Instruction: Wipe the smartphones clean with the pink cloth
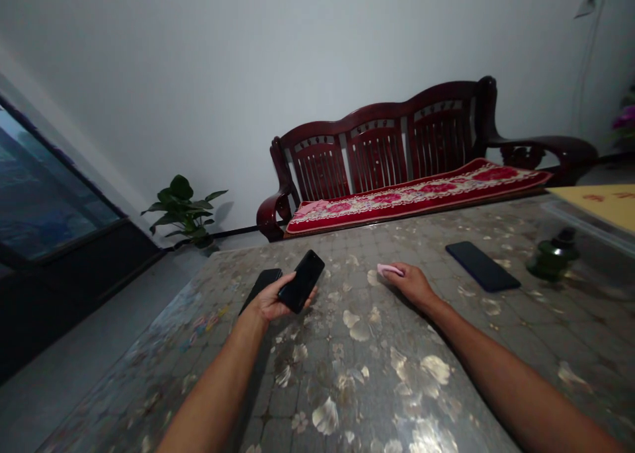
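Note:
My left hand (270,301) is closed round a black phone (301,281), held tilted just above the table (377,373). A second black phone (260,288) lies flat on the table right behind that hand. My right hand (411,283) rests on the table with its fingers pressed on a small pink object (388,269), which I cannot identify. A third dark phone (482,266) lies flat to the right of my right hand, apart from it.
The table has a grey cover with a gold leaf pattern. A dark green bottle (553,258) and a yellow box (602,205) stand at the right. Beyond the table are a red wooden bench (411,168) with a floral cushion, a potted plant (186,211) and a dark cabinet (54,228).

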Tool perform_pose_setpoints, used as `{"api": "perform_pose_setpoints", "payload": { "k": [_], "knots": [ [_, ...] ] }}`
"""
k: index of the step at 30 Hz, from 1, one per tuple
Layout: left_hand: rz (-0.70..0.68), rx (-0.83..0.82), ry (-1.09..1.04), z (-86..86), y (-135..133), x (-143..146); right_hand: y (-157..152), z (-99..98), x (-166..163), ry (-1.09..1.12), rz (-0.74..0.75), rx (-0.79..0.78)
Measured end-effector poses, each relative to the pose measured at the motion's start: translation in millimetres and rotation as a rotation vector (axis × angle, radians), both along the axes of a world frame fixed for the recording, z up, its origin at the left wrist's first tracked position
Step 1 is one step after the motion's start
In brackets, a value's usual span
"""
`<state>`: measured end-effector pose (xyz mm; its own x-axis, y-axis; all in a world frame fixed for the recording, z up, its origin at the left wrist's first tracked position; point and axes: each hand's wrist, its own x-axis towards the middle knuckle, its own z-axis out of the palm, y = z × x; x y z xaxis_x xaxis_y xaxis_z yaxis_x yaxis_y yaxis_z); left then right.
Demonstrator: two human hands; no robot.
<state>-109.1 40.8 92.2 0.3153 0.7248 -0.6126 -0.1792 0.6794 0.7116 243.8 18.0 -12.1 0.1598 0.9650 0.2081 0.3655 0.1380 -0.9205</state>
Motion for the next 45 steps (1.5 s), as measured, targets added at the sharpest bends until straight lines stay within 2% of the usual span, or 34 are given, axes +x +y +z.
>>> {"api": "perform_pose_setpoints", "payload": {
  "k": [3, 5, 8, 12, 16, 19, 23, 34, 45],
  "knots": [
    [-0.012, -0.007, -0.019, -8.4, -1.1, 24.3, 2.4, -2.9, 0.5, 0.075, -0.007, 0.007],
    [-0.015, 0.018, 0.040, -13.8, -2.4, 40.0, 2.7, -1.8, 0.2, 0.144, -0.021, 0.015],
    [-0.015, 0.200, 0.190, -22.4, -6.0, 65.3, 1.3, 3.6, 0.6, 0.251, -0.048, 0.023],
    [-0.162, 0.534, 0.548, -34.4, -15.2, 104.0, -0.7, 10.3, 5.2, 0.357, -0.093, 0.021],
    [-0.263, 0.878, 1.104, -44.8, -28.6, 139.5, -1.5, 12.3, 9.8, 0.454, -0.142, 0.034],
    [-0.370, 0.877, 1.344, -49.4, -37.7, 157.9, -2.4, 12.9, 9.9, 0.487, -0.169, 0.036],
    [-0.406, 0.853, 1.441, -50.8, -42.8, 170.5, -3.0, 14.1, 7.8, 0.493, -0.170, 0.055],
    [-0.240, 0.715, 1.485, -53.2, -43.3, 193.4, 0.2, 13.2, 5.7, 0.362, -0.155, 0.072],
    [-0.198, 0.668, 1.529, -57.1, -46.1, 211.2, 1.9, 9.5, 5.7, 0.295, -0.155, 0.065]
  ]
}}
